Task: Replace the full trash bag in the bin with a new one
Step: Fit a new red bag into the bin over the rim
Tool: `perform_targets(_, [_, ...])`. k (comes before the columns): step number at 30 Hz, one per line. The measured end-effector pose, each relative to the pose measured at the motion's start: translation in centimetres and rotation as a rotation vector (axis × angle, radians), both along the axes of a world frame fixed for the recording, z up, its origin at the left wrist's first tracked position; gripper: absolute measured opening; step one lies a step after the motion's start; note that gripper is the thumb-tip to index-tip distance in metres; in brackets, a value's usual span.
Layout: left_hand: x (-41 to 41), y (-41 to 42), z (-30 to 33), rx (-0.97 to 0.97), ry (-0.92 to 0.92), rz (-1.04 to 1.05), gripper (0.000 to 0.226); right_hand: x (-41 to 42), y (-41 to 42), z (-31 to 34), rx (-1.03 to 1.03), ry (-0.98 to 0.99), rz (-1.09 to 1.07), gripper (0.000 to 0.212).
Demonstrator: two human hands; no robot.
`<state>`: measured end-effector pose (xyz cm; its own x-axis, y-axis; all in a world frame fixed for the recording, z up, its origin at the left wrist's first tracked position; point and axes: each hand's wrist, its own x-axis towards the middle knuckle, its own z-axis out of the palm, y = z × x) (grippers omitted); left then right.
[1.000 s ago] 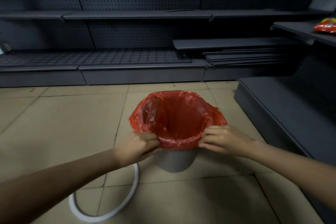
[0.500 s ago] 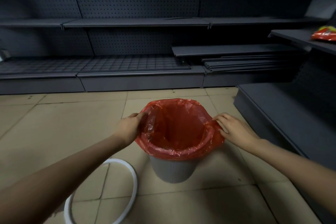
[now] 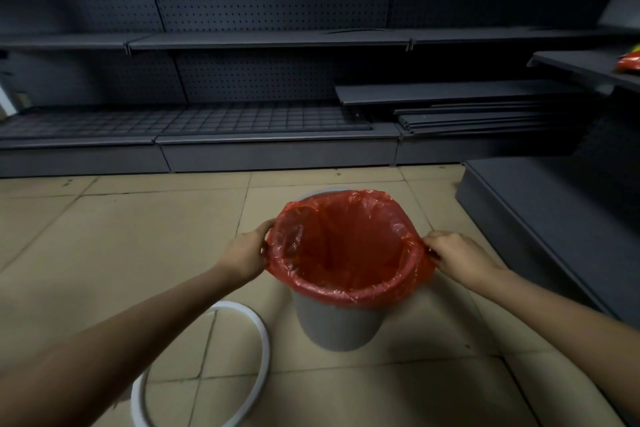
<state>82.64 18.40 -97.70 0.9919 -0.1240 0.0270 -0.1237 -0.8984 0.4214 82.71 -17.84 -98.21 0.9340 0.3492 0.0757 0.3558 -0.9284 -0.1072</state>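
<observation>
Stretching the red trash bag (image 3: 349, 253) over the grey bin (image 3: 337, 324) on the floor, left hand (image 3: 247, 253) and right hand (image 3: 453, 255) pinch opposite sides of its rim so the film folds down evenly, while the white ring (image 3: 204, 366) waits just left of the bin, probably to clamp it.

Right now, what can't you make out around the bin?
Head view only:
- Bag bottom: dark, folds hide any contents.
- Far bin rim: bag covers most of it.
- Left hand and right hand fingertips: tucked under the bag edge.
- White ring: cut off at the bottom edge.
</observation>
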Motion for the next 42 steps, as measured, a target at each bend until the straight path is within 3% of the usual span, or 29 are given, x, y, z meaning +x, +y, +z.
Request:
perform_targets(6, [0.0,0.2,0.0,0.094,0.083,-0.005,0.046,0.2,0.0,0.2,-0.168,0.081,-0.029,0.016])
perform_targets(14, [4.3,-1.0,3.8,-0.019,-0.199,0.11,0.024,3.0,1.7,4.6,0.174,-0.184,-0.158,0.022])
perform_targets(26, [8.3,-2.7,2.1,-0.152,-0.083,0.167,0.014,9.3,6.6,3.0,0.231,-0.11,-0.211,0.023])
perform_targets(30, [9.4,-2.1,1.5,-0.242,-0.06,0.198,0.024,10.6,7.0,2.5,0.276,-0.121,-0.243,0.012])
perform_targets(35, [10.6,-1.6,0.8,-0.172,-0.092,0.21,0.015,11.8,7.0,2.0,0.33,-0.154,-0.266,0.006])
perform_targets(42, [11.0,-0.8,-1.7,-0.064,-0.044,0.192,0.013,13.2,6.7,1.4,0.383,-0.045,-0.362,0.006])
